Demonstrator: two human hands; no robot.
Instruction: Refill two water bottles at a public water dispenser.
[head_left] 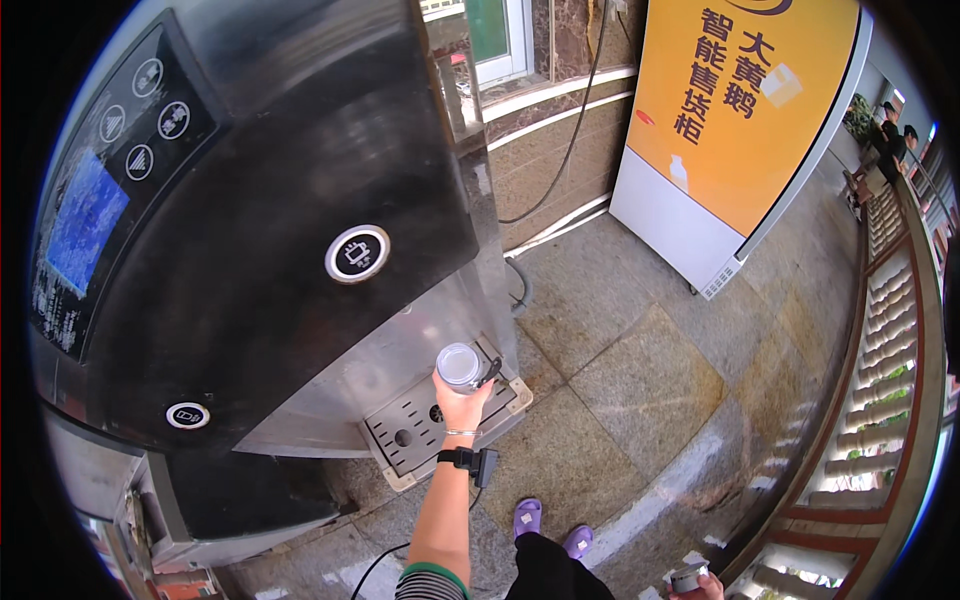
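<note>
Our left hand (462,408) is wrapped around a cup (458,366) with a pale round top, and our right hand (709,588), at the lower right edge, seems to hold a small grey piece (688,578) that may be a lid, though we cannot see that grip fully. We judge the cup already brought to the dispenser (280,210); no stream shows, we cannot tell how full it is, and the grey piece is not on it. The cup lies within our left hand's grasp, well apart from our right, over the drip tray (410,462); whether it touches the tray is hidden. Farther out stands an orange-and-white cabinet (670,205).
</note>
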